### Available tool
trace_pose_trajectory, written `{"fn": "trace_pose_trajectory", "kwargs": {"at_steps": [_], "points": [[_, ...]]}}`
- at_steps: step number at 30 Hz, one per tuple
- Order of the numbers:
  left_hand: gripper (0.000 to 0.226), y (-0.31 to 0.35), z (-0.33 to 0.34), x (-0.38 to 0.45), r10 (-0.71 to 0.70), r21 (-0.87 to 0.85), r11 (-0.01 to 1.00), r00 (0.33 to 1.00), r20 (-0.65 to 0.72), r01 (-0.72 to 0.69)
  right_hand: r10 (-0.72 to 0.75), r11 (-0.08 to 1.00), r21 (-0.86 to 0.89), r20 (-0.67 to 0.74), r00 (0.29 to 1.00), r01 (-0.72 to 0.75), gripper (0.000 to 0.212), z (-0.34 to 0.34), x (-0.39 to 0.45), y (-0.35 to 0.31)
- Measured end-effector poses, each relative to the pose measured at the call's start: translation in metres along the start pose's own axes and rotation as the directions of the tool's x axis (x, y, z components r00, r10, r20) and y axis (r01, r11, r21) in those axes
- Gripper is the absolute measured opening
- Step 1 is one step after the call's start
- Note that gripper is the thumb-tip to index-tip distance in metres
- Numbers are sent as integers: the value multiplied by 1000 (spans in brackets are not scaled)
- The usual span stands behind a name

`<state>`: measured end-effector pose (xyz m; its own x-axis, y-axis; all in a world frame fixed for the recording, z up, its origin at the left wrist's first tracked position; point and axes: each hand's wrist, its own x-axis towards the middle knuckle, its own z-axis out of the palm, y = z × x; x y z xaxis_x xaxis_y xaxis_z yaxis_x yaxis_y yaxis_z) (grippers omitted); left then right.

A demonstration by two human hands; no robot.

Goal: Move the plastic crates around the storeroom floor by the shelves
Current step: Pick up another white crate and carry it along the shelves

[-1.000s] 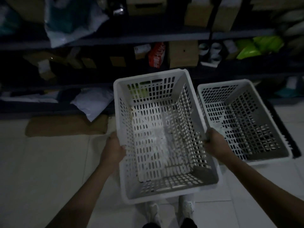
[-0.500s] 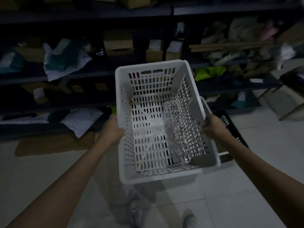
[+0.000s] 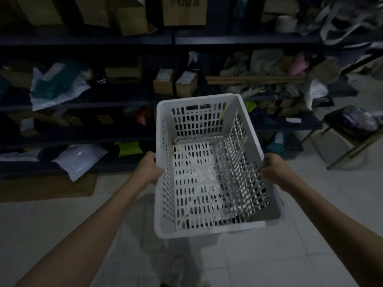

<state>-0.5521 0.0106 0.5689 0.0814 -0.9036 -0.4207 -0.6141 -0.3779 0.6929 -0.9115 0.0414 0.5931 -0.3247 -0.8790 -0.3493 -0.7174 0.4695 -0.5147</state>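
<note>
An empty white slotted plastic crate [image 3: 199, 162] hangs in the air in front of me, above the pale tiled floor, its far end towards the shelves. My left hand [image 3: 148, 167] grips its left rim. My right hand [image 3: 274, 168] grips its right rim. Both arms are stretched forward. The crate that stood on the floor to the right is out of sight.
Dark metal shelves [image 3: 124, 100] packed with cardboard boxes, bags and parcels run across the back. A flattened brown cardboard sheet [image 3: 45, 188] lies on the floor at the left. A low stool [image 3: 352, 137] with things on it stands at the right.
I have lifted the crate off the floor and higher, and my view has risen and turned right. The second crate, at the right before, has left the view.
</note>
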Motion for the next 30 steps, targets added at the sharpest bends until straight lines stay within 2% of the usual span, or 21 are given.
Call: {"fn": "trace_pose_trajectory", "kwargs": {"at_steps": [3,7,10,16,30], "points": [[34,3,19,12,-27,-4,1000,1000,13,27,14,999,-33,2,1000,-14,19,2,20,16],[34,5,35,30,-61,9,998,998,21,60,8,996,-94,30,1000,-5,11,9,43,25],[36,3,44,46,-58,7,998,998,18,58,0,994,-113,51,999,6,19,18,64,28],[38,4,54,79,-82,-17,996,997,4,82,-54,979,-193,92,994,71,17,24,112,23],[35,16,101,139,-105,-73,992,994,2,105,-62,990,-113,205,977,86,37,21,190,40]]}}
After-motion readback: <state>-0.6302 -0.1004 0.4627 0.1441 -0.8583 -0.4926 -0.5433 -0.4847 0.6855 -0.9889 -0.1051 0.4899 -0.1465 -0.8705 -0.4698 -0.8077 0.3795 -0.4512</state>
